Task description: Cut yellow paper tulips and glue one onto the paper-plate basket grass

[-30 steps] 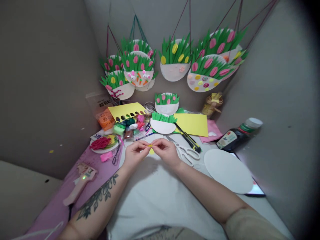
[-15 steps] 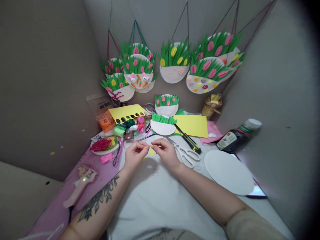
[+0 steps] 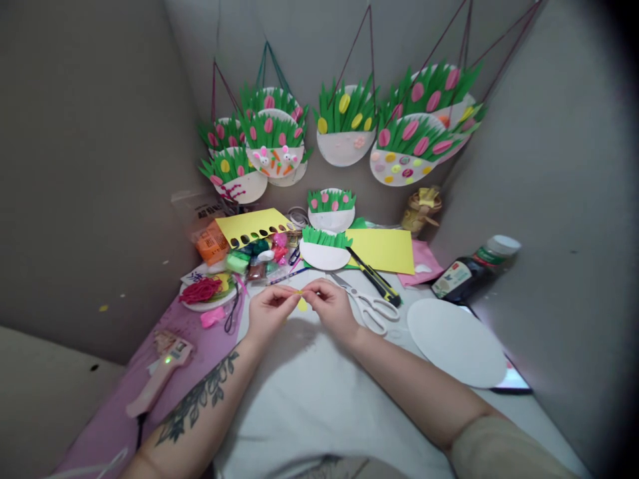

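Note:
My left hand (image 3: pixel 270 310) and my right hand (image 3: pixel 331 309) meet over the white cloth, fingertips pinched together. Between them is a small yellow paper piece (image 3: pixel 300 293), mostly hidden by the fingers. Just below the fingertips another yellow piece (image 3: pixel 302 305) lies on the cloth. Beyond my hands sits a half plate with green paper grass (image 3: pixel 325 253), and behind it stands a plate with grass and pink ovals (image 3: pixel 332 218). White-handled scissors (image 3: pixel 372 311) lie right beside my right hand.
A glue gun (image 3: pixel 162 376) lies at left near pink yarn (image 3: pixel 200 291). Yellow card (image 3: pixel 382 250), a cutter (image 3: pixel 374 276), a dark bottle (image 3: pixel 472 269) and a white oval (image 3: pixel 456 342) over a phone are at right. Decorated plates (image 3: pixel 345 145) hang on the wall.
The fingertips have come closer together, covering more of the yellow piece. The view has shifted slightly; other objects stay in place.

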Motion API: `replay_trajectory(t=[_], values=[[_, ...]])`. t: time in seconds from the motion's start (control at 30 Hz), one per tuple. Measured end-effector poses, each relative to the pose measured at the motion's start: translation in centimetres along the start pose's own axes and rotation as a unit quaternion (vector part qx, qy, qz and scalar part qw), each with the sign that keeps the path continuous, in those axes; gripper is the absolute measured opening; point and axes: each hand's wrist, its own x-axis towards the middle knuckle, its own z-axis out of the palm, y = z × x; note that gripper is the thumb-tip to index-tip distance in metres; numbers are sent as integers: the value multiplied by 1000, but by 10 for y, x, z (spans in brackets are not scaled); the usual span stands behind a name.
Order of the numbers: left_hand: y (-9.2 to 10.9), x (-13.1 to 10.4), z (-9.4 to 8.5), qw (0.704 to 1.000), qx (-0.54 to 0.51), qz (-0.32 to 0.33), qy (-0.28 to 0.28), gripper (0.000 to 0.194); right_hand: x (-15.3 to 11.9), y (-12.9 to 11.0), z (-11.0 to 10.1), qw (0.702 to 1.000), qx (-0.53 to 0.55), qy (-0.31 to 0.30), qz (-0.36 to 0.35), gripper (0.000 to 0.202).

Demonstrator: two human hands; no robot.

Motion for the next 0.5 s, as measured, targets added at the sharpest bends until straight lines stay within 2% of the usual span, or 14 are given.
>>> replay_trajectory(t=[0.2, 0.5], values=[[1, -1, 2, 1000, -6, -9, 15, 17, 0, -3, 0, 1000, -10, 1, -10, 12], [4, 0, 6, 998, -31, -50, 9, 21, -1, -4, 1, 1000, -24, -1, -11, 13]])
